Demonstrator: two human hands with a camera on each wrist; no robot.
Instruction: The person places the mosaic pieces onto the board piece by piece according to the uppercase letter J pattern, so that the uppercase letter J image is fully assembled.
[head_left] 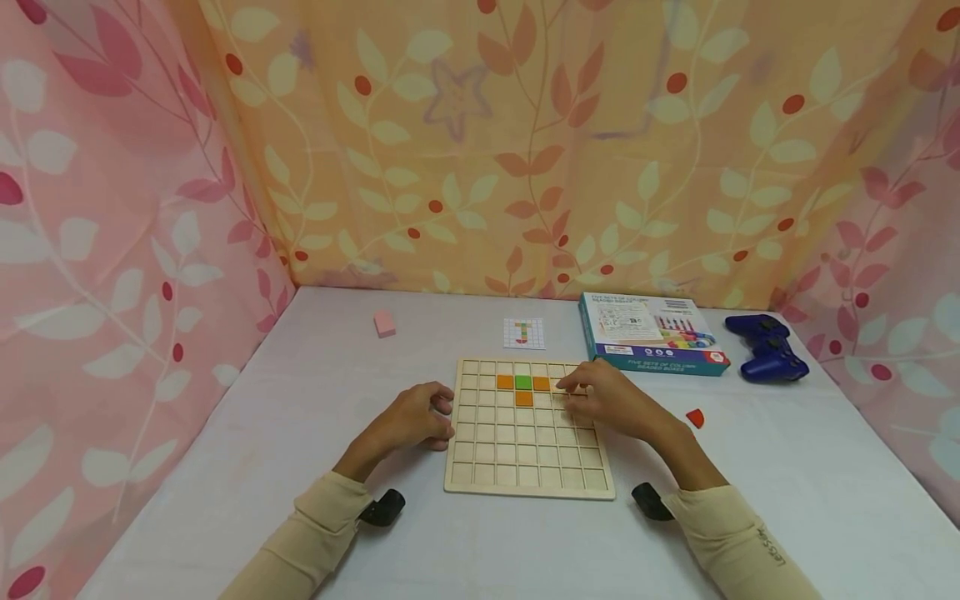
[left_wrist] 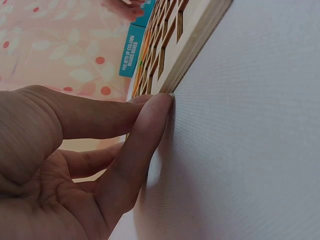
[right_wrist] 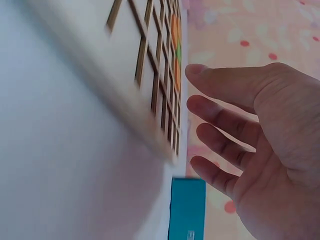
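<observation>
A pale wooden grid board point(head_left: 517, 454) lies in front of me. In one of its upper rows sit an orange tile point(head_left: 506, 382), a green tile point(head_left: 523, 382) and another orange tile point(head_left: 541, 383). A third orange tile point(head_left: 524, 399) lies just below the green one. My left hand point(head_left: 412, 417) is at the board's left edge, thumb and finger pinching it in the left wrist view. Over the right part of the grid is my right hand point(head_left: 603, 398), fingertips beside the end orange tile. The right wrist view shows its fingers loosely bent, with nothing between them.
Behind the board lies a small pattern card point(head_left: 524, 333). A boxed set point(head_left: 652, 333) and a blue game controller point(head_left: 768, 348) are at the back right. A red quarter-round piece point(head_left: 696, 418) lies right of the board, and a pink block point(head_left: 385, 323) at back left.
</observation>
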